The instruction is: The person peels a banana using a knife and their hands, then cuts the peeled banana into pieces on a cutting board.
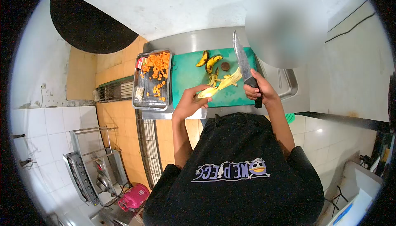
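Note:
My left hand (193, 103) grips a partly peeled banana (208, 93) over the front of a green cutting board (186, 71). A strip of yellow peel (232, 79) stretches from it to the right, close to the knife. In my right hand (263, 89) is a large kitchen knife (241, 55), held by its black handle with the blade pointing up and away from me. Behind the peel lie two dark-spotted bananas (213, 63) (202, 58) and a round brown piece (225, 66). Loose peel scraps (213, 79) rest on the board.
Left of the board, a metal tray (143, 86) holds chopped orange pieces (158, 64), a red packet (141, 63) and a small clear bag (139, 93). A sink basin (293, 86) lies to the right. A stove (84, 176) and pink gas cylinder (134, 197) stand lower left.

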A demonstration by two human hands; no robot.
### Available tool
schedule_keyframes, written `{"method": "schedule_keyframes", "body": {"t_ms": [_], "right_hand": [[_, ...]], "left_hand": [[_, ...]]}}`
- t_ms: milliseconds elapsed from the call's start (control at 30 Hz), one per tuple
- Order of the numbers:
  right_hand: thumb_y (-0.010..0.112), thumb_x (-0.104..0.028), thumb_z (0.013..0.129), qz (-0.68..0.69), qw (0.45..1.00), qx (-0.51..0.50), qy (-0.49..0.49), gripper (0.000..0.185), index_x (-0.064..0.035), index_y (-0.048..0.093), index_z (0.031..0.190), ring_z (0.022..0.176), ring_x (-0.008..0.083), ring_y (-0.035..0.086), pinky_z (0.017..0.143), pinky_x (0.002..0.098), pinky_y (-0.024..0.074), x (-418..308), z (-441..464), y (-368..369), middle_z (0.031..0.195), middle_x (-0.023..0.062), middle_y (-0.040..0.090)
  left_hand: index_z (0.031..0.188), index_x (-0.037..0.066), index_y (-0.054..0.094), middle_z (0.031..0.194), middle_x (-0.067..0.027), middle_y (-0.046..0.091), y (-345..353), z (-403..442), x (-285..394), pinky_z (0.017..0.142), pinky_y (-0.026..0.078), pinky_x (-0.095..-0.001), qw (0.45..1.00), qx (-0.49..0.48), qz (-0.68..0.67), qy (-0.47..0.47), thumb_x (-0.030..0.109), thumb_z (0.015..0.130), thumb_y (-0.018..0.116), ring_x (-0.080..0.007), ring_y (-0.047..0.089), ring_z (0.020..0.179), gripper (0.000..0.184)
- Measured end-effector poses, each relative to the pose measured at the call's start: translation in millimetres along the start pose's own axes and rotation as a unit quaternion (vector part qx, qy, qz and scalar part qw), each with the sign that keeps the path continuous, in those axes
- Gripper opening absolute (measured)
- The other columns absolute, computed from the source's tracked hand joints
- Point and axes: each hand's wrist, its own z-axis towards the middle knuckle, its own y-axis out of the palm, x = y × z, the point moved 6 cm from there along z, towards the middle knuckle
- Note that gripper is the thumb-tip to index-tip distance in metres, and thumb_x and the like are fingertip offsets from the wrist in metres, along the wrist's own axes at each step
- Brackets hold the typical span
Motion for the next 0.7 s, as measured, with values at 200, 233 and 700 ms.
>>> {"method": "schedule_keyframes", "body": {"t_ms": [200, 233, 700], "right_hand": [[0.036, -0.059, 0.105, 0.039, 0.994, 0.104, 0.022, 0.057, -0.0159, 0.049, 0.071, 0.035, 0.0040, 0.027, 0.040, 0.0226, 0.0245, -11.5, -4.3, 17.7, 0.046, -0.0093, 0.028], [0.036, -0.059, 0.105, 0.038, 0.994, 0.104, 0.022, 0.057, -0.0159, 0.049, 0.071, 0.035, 0.0040, 0.027, 0.040, 0.0226, 0.0245, -8.1, -2.6, 10.6, 0.046, -0.0093, 0.028], [0.032, -0.060, 0.106, 0.081, 0.995, -0.059, -0.026, 0.047, -0.0232, 0.060, 0.115, 0.035, 0.0033, 0.026, 0.040, 0.0220, 0.0266, -0.9, -0.1, -3.7, 0.048, -0.0096, 0.032]], "left_hand": [[0.133, 0.004, 0.059, 0.101, -0.0047, 0.069, -8.6, -4.3, 13.6, 0.065, 0.056, -0.0265, 0.998, 0.030, 0.044, 0.041, -0.002, 0.090, 0.071, -0.0092, 0.062, 0.071, 0.045], [0.133, 0.004, 0.059, 0.101, -0.0047, 0.069, -8.3, -5.6, 17.4, 0.065, 0.056, -0.0265, 0.998, 0.030, 0.043, 0.041, -0.002, 0.090, 0.071, -0.0092, 0.062, 0.071, 0.045], [0.135, 0.006, 0.054, 0.105, -0.0138, 0.074, -11.2, -22.0, 42.7, 0.069, 0.058, -0.0318, 0.973, 0.152, 0.139, 0.107, -0.011, 0.085, 0.065, -0.0203, 0.072, 0.079, 0.053]]}}
